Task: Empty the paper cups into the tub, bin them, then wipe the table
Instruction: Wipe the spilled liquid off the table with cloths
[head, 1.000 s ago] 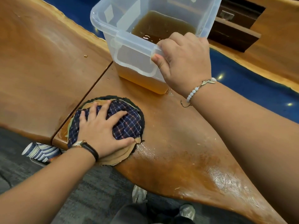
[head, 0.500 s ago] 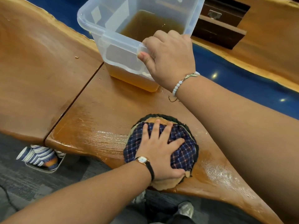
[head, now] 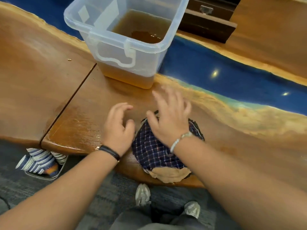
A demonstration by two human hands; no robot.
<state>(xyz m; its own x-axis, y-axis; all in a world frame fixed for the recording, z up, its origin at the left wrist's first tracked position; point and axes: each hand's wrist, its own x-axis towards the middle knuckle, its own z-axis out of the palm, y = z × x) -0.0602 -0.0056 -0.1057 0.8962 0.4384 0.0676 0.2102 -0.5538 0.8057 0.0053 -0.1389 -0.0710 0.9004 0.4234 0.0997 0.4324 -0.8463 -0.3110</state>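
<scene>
Both forearms reach in from the bottom of the frame and meet at the centre of the wooden worktop (head: 49,83). The left hand (head: 118,128) sits just left of the checked cloth (head: 154,153), knuckles up and fingers loosely curled. Its grip is released and holds nothing. A dark wristband (head: 109,151) circles that wrist. The right hand (head: 171,117), blurred, lies over the cloth's upper part with fingers spread and straight, its grip also released. A pale bracelet (head: 180,141) shows at its wrist. The cloth lies at the worktop's near edge, lower centre. The clear tub (head: 126,47) with brown liquid stands at upper centre, apart from both hands. Striped paper cups (head: 37,161) lie in the bin (head: 44,175) on the floor, lower left.
</scene>
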